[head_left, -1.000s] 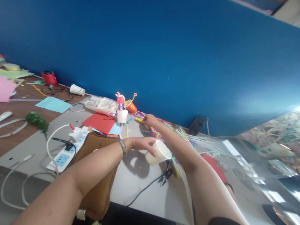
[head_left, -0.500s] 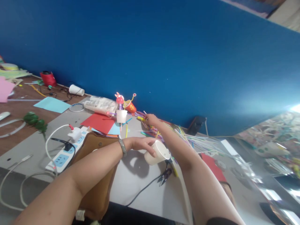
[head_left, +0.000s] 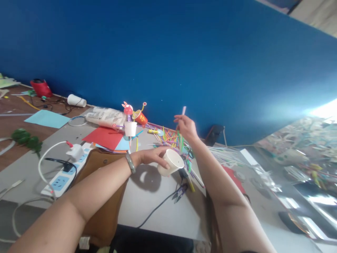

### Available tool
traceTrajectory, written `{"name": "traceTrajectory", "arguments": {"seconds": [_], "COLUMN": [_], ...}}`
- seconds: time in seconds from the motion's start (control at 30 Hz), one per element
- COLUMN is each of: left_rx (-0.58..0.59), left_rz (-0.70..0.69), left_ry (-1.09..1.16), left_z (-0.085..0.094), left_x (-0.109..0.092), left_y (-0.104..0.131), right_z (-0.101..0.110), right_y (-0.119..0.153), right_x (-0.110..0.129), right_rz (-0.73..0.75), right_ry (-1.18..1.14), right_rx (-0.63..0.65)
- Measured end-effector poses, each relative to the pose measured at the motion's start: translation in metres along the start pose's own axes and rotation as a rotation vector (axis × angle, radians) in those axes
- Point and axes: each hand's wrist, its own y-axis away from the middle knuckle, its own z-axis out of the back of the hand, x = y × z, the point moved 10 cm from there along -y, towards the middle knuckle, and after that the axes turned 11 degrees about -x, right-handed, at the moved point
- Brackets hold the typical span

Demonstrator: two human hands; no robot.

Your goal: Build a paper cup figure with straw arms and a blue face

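Observation:
My left hand (head_left: 152,156) is wrapped round a white paper cup (head_left: 171,162), tilted with its mouth towards the right; a small dark dot shows inside near the rim. My right hand (head_left: 185,125) is raised over a heap of colourful straws (head_left: 171,137), its fingers closed on a short pale lilac stick (head_left: 184,110), perhaps a straw, which points upward. A yellow tube (head_left: 153,131), probably glue, lies beside the heap. Below the cup are small snips (head_left: 180,192) and a black cable (head_left: 155,212).
A rabbit figure in a white cup (head_left: 130,128) and a red cup (head_left: 140,117) stand near the blue wall. Left are red paper (head_left: 104,137), bagged cups (head_left: 105,116), a power strip (head_left: 61,181) and a brown cushion (head_left: 101,207). A black device (head_left: 215,135) leans right.
My right hand has lifted from the straw heap and moved right, with the pale stick now upright in its fingers. My left hand still holds the cup. The view has shifted slightly right.

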Motion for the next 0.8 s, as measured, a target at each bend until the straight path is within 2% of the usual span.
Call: {"name": "traceTrajectory", "arguments": {"seconds": [0.07,0.13,0.23,0.3,0.4,0.53,0.7,0.8], "left_rx": [-0.062,-0.161,-0.267,-0.305,-0.390,-0.535,-0.595,-0.627], "left_rz": [-0.058,-0.123,-0.193,-0.220,-0.245,-0.296,-0.362,-0.428], "left_ry": [-0.008,-0.027,-0.062,-0.102,-0.238,-0.432,-0.544,-0.610], "left_z": [0.007,0.019,0.033,0.039,0.047,0.056,0.055,0.053], "left_x": [-0.005,-0.008,-0.008,-0.007,-0.006,-0.013,-0.018,-0.021], "left_y": [-0.001,-0.002,-0.004,-0.004,-0.002,0.004,0.008,0.011], "right_z": [0.038,0.072,0.109,0.120,0.111,0.079,0.055,0.055], "right_y": [0.006,0.013,0.026,0.036,0.052,0.071,0.087,0.095], "right_x": [-0.004,-0.005,-0.014,-0.021,-0.029,-0.019,0.011,0.027], "right_rz": [-0.100,-0.121,-0.144,-0.170,-0.267,-0.349,-0.262,-0.166], "right_ry": [-0.393,-0.668,-0.846,-0.905,-0.950,-0.868,-0.666,-0.556], "right_rx": [-0.091,-0.145,-0.220,-0.268,-0.269,-0.107,0.086,0.108]}}
